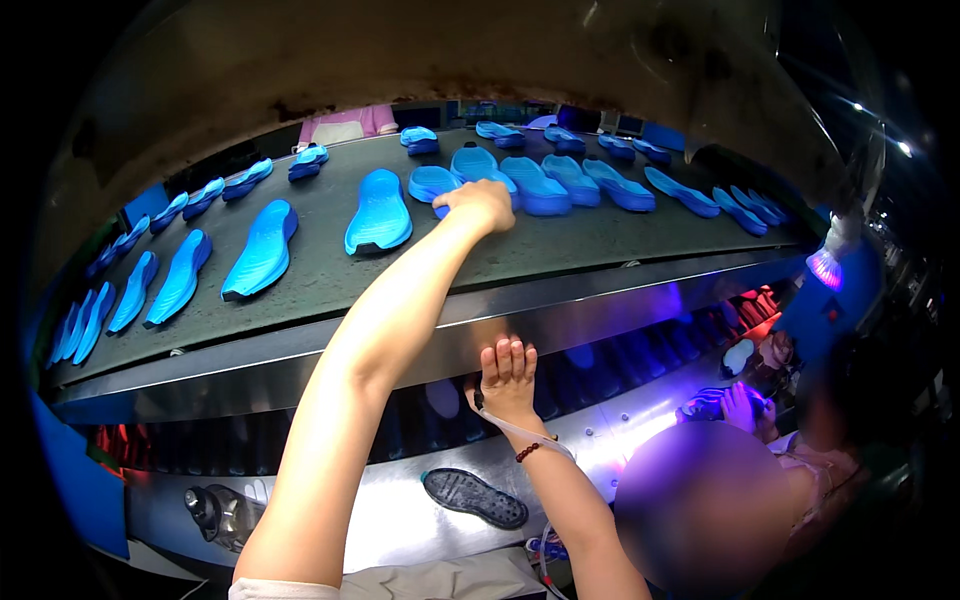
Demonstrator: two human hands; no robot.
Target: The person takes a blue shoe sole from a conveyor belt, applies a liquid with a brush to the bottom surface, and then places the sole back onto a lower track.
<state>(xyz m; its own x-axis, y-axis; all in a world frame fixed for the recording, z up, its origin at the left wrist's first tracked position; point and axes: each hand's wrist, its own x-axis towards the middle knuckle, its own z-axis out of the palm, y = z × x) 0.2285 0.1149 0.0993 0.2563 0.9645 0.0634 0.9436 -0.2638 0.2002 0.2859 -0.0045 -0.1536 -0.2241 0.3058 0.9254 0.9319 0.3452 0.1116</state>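
Reaching over the dark conveyor belt point(335, 285), my left hand point(480, 205) is closed at a blue shoe sole point(434, 183). Its thumb lies on the sole, and the other fingers are mostly hidden. Just behind it is another blue sole point(474, 161); whether the hand touches that one is unclear. My right hand point(508, 378) rests with fingers stretched upward against the belt's metal side rail point(560, 312). Nothing is in it. A bead bracelet and a clear cord circle that wrist. On the metal ledge below lies a black shoe outsole point(475, 498).
Several blue soles, such as this one point(262, 250), line the belt in rows. A dark lower rack point(400, 430) runs under the rail. At right a co-worker's hands point(742, 408) hold a shoe piece near a glowing lamp point(826, 266). A glass jar point(222, 515) stands at lower left.
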